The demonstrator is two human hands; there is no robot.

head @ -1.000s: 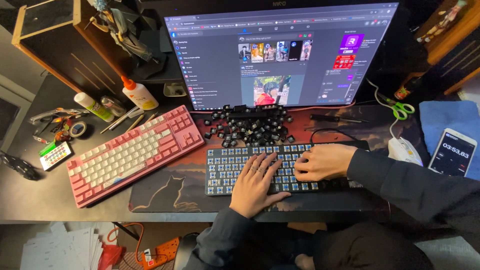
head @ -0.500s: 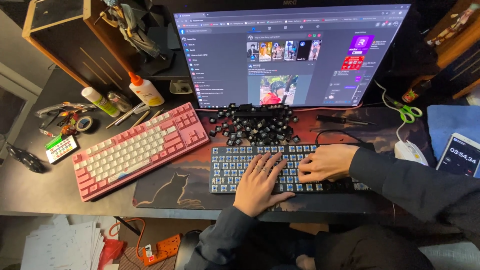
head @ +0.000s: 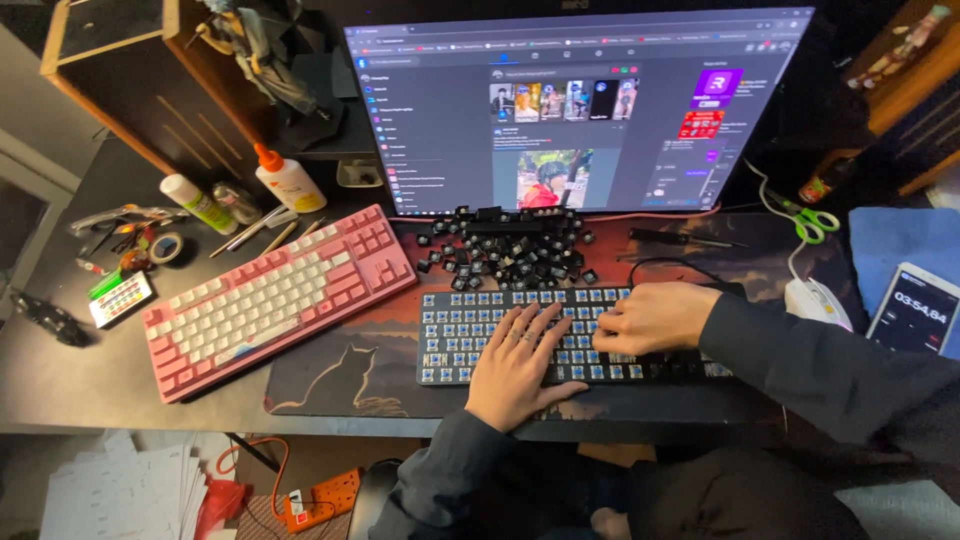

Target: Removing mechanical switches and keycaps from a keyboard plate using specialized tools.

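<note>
- Left hand (head: 517, 362): palm down on the black keyboard (head: 480, 340), which has its keycaps off and blue switches exposed. The fingers are spread and extended flat over the middle rows, with the wrist over the front edge of the board. Nothing is pinched.
- Right hand (head: 652, 316): resting on the upper right part of the same board, knuckles up, fingers curled in and pressed together toward the left hand. Whether they pinch a switch or a cap cannot be told; the fingertips are hidden under the hand.
- Both forearms in dark sleeves; the right one crosses in from the right edge of the frame.
- The black keyboard lies on a desk mat (head: 340, 365) with a cat outline, near the front edge of the desk and square to it.
- A heap of loose black keycaps (head: 510, 250) sits just behind the board, below the monitor (head: 570, 110).
- Left of the board: a pink keyboard (head: 275, 295), angled, close to but not touching the black one.
- Right of the board: a white mouse (head: 812, 298) near the right sleeve, then a phone (head: 915, 310) showing a timer, and green-handled scissors (head: 808, 218) behind them.
- Far left: a glue bottle (head: 290, 180), a tape roll (head: 165, 246) and small tools.
- Open mat shows in front of the pink keyboard, to the left of the hands.
</note>
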